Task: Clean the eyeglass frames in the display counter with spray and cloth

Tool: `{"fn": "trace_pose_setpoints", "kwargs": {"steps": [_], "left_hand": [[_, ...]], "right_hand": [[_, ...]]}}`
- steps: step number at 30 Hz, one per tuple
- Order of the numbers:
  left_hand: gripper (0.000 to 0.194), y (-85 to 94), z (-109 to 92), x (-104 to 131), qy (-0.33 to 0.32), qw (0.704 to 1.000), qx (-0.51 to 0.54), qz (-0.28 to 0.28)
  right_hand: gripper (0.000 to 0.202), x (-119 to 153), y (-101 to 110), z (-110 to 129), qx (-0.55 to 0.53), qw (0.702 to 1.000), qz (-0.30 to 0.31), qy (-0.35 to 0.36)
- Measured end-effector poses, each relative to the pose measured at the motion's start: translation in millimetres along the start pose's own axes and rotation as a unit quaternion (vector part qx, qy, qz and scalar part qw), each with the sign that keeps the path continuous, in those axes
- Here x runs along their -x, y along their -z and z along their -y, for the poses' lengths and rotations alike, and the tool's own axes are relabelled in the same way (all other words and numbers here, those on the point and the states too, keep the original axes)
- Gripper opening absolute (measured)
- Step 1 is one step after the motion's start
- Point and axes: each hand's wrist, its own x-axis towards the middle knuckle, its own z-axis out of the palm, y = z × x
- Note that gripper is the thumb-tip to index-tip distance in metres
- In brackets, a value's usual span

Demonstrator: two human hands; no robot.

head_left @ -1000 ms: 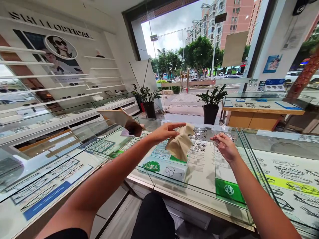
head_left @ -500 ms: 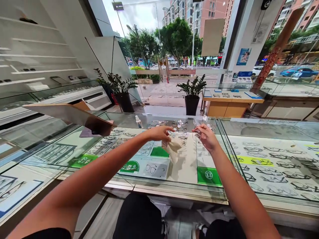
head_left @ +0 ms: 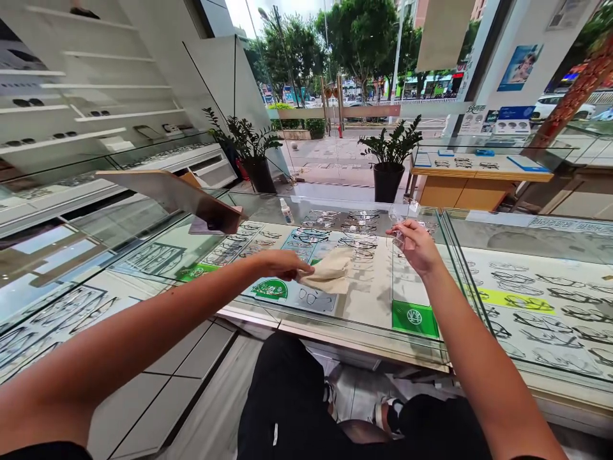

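My left hand (head_left: 290,264) is closed on one edge of a beige cloth (head_left: 330,271), which spreads out to the right above the glass counter. My right hand (head_left: 416,244) pinches a pair of glasses with clear lenses (head_left: 398,239); its thin frame is hard to make out against the counter. Between the hands, several eyeglass frames (head_left: 361,241) lie in rows at the counter. A small white spray bottle (head_left: 286,211) stands upright on the far part of the glass top, beyond my left hand.
The glass display counter (head_left: 364,322) runs across in front of me, with a second case (head_left: 517,281) to the right. A brown board-like stand (head_left: 191,201) rises at the left. Potted plants (head_left: 389,172) stand beyond the counter.
My left hand has moved away from my right, and the cloth, hanging bunched before, is now stretched out sideways. My right hand still holds the glasses. The view has tilted down.
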Motion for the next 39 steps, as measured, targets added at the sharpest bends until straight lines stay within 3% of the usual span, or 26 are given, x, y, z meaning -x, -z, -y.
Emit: {"fn": "trace_pose_setpoints", "kwargs": {"steps": [3, 4, 8, 15, 20, 23, 31, 36, 39], "left_hand": [[0.055, -3.1, 13.2, 12.2, 0.103, 0.993, 0.029, 0.050], [0.054, -4.1, 14.2, 17.1, 0.105, 0.992, 0.037, 0.052], [0.046, -8.1, 0.5, 35.3, 0.017, 0.998, 0.054, 0.003], [0.042, -17.7, -52.6, 46.5, -0.137, 0.983, 0.115, -0.042], [0.052, -22.6, -62.3, 45.4, -0.064, 0.997, 0.023, 0.025], [0.053, -25.3, -61.7, 47.3, -0.043, 0.998, -0.033, 0.021], [0.035, -21.2, -69.1, 51.5, -0.002, 0.988, 0.072, 0.135], [0.034, -19.7, -57.9, 48.2, 0.042, 0.989, 0.018, 0.143], [0.032, -24.6, -61.2, 56.3, 0.026, 0.986, -0.011, 0.161]], "right_hand": [[0.041, 0.8, -1.8, 1.3, 0.002, 1.000, 0.000, -0.002], [0.041, 1.2, -2.6, 1.7, 0.002, 1.000, 0.000, -0.002], [0.036, 3.4, -5.5, 2.7, -0.006, 1.000, 0.004, -0.006], [0.037, 4.0, -4.1, 2.4, -0.003, 1.000, 0.003, -0.003], [0.038, 2.5, -1.6, 3.0, 0.002, 1.000, -0.001, -0.005], [0.037, 2.4, -2.3, 3.3, -0.005, 1.000, 0.001, -0.005], [0.036, 3.9, -3.7, 3.7, 0.005, 1.000, 0.015, -0.004], [0.037, 4.0, -4.1, 3.9, 0.001, 1.000, 0.011, -0.004], [0.036, 4.2, -4.8, 4.3, 0.003, 1.000, 0.013, -0.006]]}}
